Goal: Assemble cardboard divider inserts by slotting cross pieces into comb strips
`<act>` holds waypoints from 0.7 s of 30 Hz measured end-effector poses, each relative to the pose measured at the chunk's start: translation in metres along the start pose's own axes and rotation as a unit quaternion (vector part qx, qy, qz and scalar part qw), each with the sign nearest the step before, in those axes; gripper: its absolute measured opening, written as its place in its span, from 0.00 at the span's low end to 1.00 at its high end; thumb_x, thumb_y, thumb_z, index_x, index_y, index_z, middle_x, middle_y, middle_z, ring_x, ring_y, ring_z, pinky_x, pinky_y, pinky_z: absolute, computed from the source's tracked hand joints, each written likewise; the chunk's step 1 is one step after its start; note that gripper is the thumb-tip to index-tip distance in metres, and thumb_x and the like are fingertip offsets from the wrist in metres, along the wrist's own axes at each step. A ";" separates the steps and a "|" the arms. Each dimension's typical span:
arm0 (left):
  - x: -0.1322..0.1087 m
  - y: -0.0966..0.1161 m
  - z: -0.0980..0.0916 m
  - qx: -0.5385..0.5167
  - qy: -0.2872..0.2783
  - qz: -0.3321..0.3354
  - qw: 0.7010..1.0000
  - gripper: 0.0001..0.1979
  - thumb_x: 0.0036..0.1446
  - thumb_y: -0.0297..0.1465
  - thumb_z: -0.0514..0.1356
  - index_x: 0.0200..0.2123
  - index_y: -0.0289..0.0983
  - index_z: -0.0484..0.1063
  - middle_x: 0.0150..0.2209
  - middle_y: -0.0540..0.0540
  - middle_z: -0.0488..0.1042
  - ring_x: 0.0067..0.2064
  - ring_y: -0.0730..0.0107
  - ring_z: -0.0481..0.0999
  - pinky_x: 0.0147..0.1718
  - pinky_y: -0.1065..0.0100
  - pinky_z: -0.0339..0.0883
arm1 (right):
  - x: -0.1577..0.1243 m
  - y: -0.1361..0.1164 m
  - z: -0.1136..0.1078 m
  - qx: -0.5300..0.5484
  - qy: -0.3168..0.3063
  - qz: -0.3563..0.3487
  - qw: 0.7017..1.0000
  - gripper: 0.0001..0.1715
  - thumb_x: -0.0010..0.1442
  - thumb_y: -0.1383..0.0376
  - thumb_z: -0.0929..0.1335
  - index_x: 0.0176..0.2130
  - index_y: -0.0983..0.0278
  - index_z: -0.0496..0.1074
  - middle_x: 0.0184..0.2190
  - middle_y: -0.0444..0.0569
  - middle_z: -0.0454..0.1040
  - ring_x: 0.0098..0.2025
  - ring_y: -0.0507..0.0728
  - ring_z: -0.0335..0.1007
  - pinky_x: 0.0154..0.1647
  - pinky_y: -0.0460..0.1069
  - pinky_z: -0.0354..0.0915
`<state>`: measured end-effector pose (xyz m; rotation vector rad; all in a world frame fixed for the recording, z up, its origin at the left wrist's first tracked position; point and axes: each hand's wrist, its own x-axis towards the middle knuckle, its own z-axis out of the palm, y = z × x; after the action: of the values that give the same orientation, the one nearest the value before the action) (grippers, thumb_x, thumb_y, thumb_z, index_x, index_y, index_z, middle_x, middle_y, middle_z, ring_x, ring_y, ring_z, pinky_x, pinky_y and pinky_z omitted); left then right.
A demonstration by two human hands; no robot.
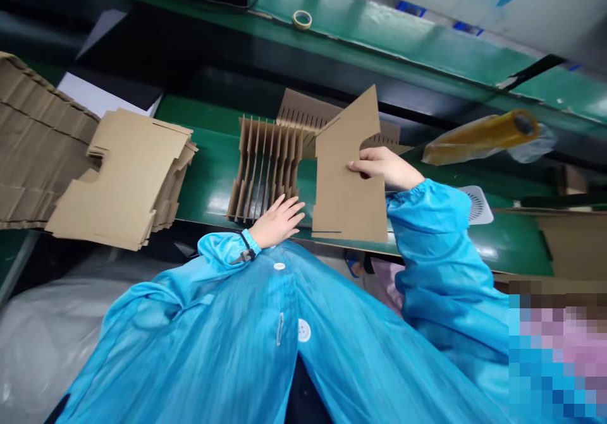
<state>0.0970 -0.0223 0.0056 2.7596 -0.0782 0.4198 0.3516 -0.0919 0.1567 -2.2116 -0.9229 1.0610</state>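
My right hand [386, 168] pinches a flat cardboard piece [344, 177] at the notch in its right edge. The piece is tilted and hangs over the front of the green bench. Left of it, a row of upright cardboard dividers [265, 165] stands with gaps between them. My left hand [279, 222] lies at the near right corner of that row, fingers stretched out; whether it touches the cardboard I cannot tell. Behind the held piece, partly hidden, are slotted cardboard strips [303, 111].
A stack of notched cardboard pieces [128, 177] lies at left, beside a larger cardboard stack [38, 146]. A yellow tape roll in plastic [484, 136] and a white fan-like grille [478, 205] are at right. A small tape ring [302, 20] sits on the back ledge.
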 end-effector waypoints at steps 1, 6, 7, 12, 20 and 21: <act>-0.001 -0.001 0.002 -0.003 0.001 -0.002 1.000 0.18 0.61 0.31 0.64 0.52 0.28 0.72 0.58 0.29 0.71 0.64 0.43 0.66 0.62 0.38 0.60 | 0.004 -0.003 0.003 -0.015 -0.001 -0.009 1.000 0.14 0.53 0.65 0.72 0.20 0.66 0.69 0.16 0.42 0.65 0.20 0.48 0.58 0.22 0.44 0.53; -0.004 -0.003 0.005 -0.023 0.025 -0.009 0.999 0.13 0.61 0.31 0.63 0.47 0.29 0.73 0.55 0.29 0.72 0.63 0.45 0.67 0.61 0.39 0.63 | 0.017 -0.017 0.009 -0.084 -0.009 -0.025 0.996 0.14 0.54 0.68 0.71 0.20 0.66 0.67 0.17 0.43 0.66 0.22 0.49 0.62 0.26 0.45 0.57; -0.004 -0.003 0.005 -0.027 0.029 -0.007 0.999 0.13 0.61 0.30 0.63 0.46 0.29 0.73 0.55 0.29 0.72 0.62 0.45 0.68 0.61 0.39 0.63 | 0.019 -0.019 0.010 -0.099 -0.007 -0.022 0.995 0.14 0.54 0.69 0.70 0.19 0.66 0.67 0.17 0.43 0.65 0.22 0.49 0.62 0.26 0.45 0.57; -0.003 -0.002 0.004 -0.043 0.031 -0.013 0.999 0.12 0.60 0.30 0.62 0.46 0.29 0.73 0.54 0.30 0.72 0.61 0.46 0.69 0.61 0.39 0.63 | 0.034 -0.020 0.020 -0.156 0.000 -0.015 0.988 0.14 0.54 0.70 0.70 0.20 0.65 0.66 0.17 0.44 0.66 0.22 0.50 0.63 0.25 0.45 0.60; -0.002 -0.002 0.002 -0.068 0.040 -0.014 0.997 0.11 0.61 0.28 0.60 0.46 0.28 0.72 0.54 0.29 0.71 0.61 0.46 0.69 0.62 0.39 0.61 | 0.048 -0.013 0.040 -0.171 0.012 -0.019 0.985 0.13 0.54 0.70 0.72 0.23 0.65 0.66 0.22 0.48 0.68 0.32 0.56 0.72 0.35 0.51 0.71; -0.002 -0.002 0.001 -0.072 0.039 -0.015 0.997 0.11 0.61 0.28 0.60 0.46 0.28 0.72 0.54 0.29 0.71 0.61 0.46 0.69 0.62 0.39 0.61 | 0.047 -0.014 0.043 -0.176 0.014 -0.015 0.984 0.12 0.55 0.71 0.71 0.24 0.65 0.66 0.22 0.48 0.69 0.32 0.57 0.72 0.36 0.52 0.72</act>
<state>0.0958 -0.0208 0.0030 2.5966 -0.0444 0.4940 0.3339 -0.0406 0.1203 -2.4785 -1.2030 0.9048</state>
